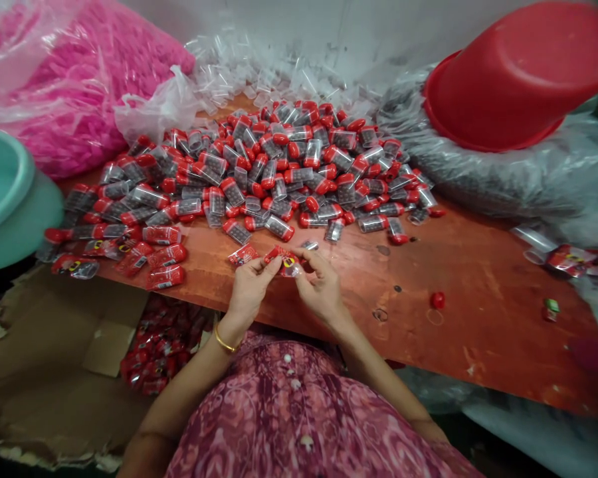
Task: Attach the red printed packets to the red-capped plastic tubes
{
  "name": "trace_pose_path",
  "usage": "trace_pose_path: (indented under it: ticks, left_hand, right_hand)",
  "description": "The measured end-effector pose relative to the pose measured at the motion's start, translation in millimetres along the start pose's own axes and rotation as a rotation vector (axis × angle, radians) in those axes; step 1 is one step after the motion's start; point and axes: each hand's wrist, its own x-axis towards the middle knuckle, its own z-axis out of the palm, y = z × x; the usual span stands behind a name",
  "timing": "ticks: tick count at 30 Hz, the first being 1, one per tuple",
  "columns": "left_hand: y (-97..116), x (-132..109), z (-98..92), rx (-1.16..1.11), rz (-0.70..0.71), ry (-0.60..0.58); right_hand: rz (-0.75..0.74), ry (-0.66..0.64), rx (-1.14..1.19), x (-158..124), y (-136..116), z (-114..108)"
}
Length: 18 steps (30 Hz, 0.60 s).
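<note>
Both my hands meet at the near edge of a reddish-brown board (478, 292). My left hand (249, 287) and my right hand (321, 285) pinch a small red printed wrapper (286, 264) between their fingertips. A second red wrapper (243, 255) lies flat just left of it. Behind them spreads a big heap of small clear tubes with red caps (274, 172). Several tubes in red wrappers (162, 255) lie in a row at the left.
A pink-filled plastic bag (70, 79) and teal basins (10, 192) sit at the left. An upturned red basin (518, 73) rests on a bag of dark pieces (503, 172) at the right. Clear empty tubes (259, 73) pile at the back. Torn cardboard (44, 372) lies below left.
</note>
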Motion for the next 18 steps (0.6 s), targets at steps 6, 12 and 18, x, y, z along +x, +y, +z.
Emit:
trace_pose_path:
  ticks: [6, 12, 18]
  left_hand:
    - [-4, -3, -11.1, 0.046, 0.014, 0.070]
    - [18, 5, -24.7, -0.103, -0.082, 0.148]
    - [27, 3, -22.5, -0.159, -0.148, 0.090]
  right_hand:
    - [-0.054, -0.066, -0.205, -3, 11, -3]
    - [-0.090, -0.173, -0.398, 26, 44, -42]
    - [-0.216, -0.606, -0.545, 47, 64, -46]
